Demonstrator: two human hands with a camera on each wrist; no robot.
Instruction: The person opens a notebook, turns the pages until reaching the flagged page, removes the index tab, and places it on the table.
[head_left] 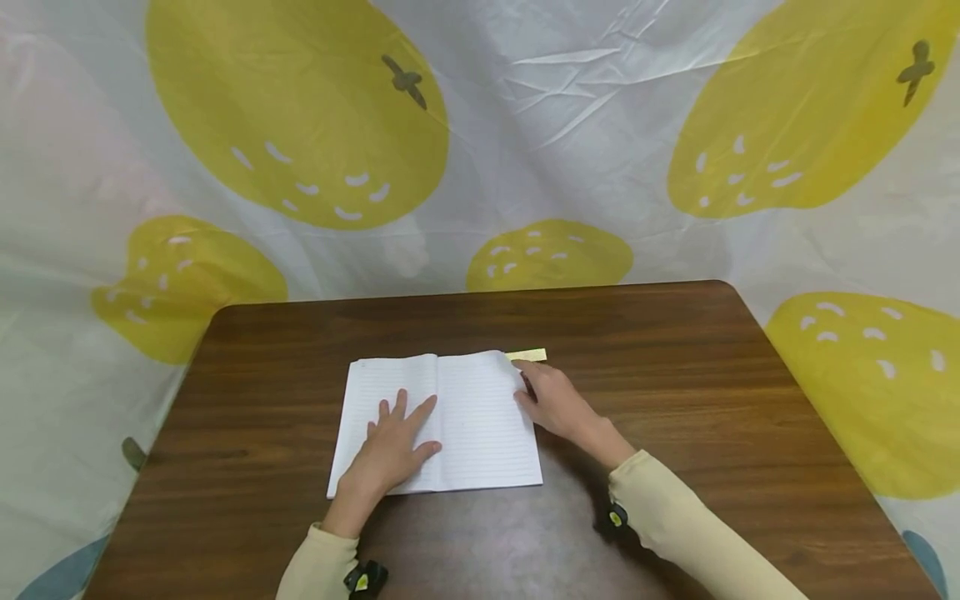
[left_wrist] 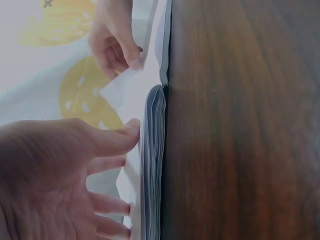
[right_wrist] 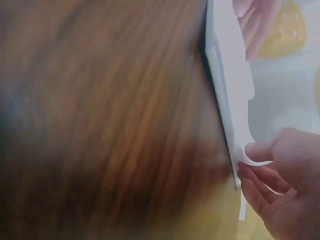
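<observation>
An open notebook (head_left: 480,417) with lined white pages lies on the table. My left hand (head_left: 390,450) rests on the left page with its fingers spread, the thumb reaching toward the centre fold. At the upper right corner, my right hand (head_left: 555,400) pinches a page (right_wrist: 250,145) between thumb and fingers. That page curves up off the stack in the right wrist view. A pale yellow paper strip (head_left: 531,355) sticks out past the notebook's top right corner, close to the right fingertips.
The brown wood-grain table (head_left: 675,358) has rounded back corners. Behind it hangs a white cloth (head_left: 570,125) printed with large yellow fruit. Both forearms wear cream sleeves (head_left: 690,525) with small black devices near the wrists.
</observation>
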